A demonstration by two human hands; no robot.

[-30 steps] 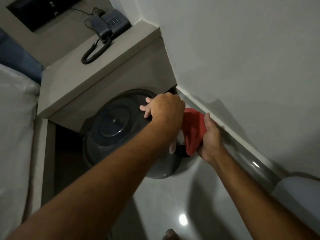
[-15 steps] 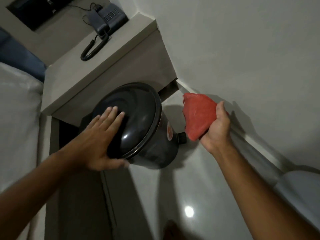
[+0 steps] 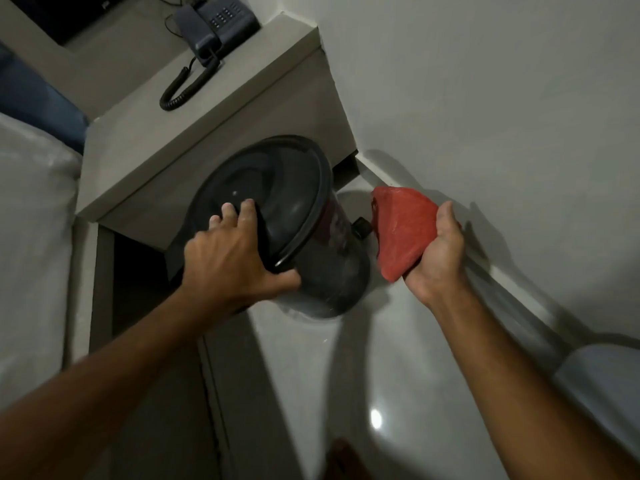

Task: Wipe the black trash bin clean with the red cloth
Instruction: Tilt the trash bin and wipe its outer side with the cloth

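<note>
The round black plastic trash bin [image 3: 311, 258] stands tilted on the glossy pale floor [image 3: 311, 375] beside the grey bedside shelf [image 3: 207, 133] — its domed lid faces the camera. The left hand [image 3: 232, 258] grips the lid's rim, fingers spread on top and thumb on the bin's side. The right hand [image 3: 436, 251] is closed around the bunched red cloth [image 3: 401, 226] — held just beside the bin, near its small black knob [image 3: 360, 227].

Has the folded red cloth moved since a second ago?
Yes. The folded red cloth, gripped in the right hand, has come off the black trash bin towards the white wall.
</note>
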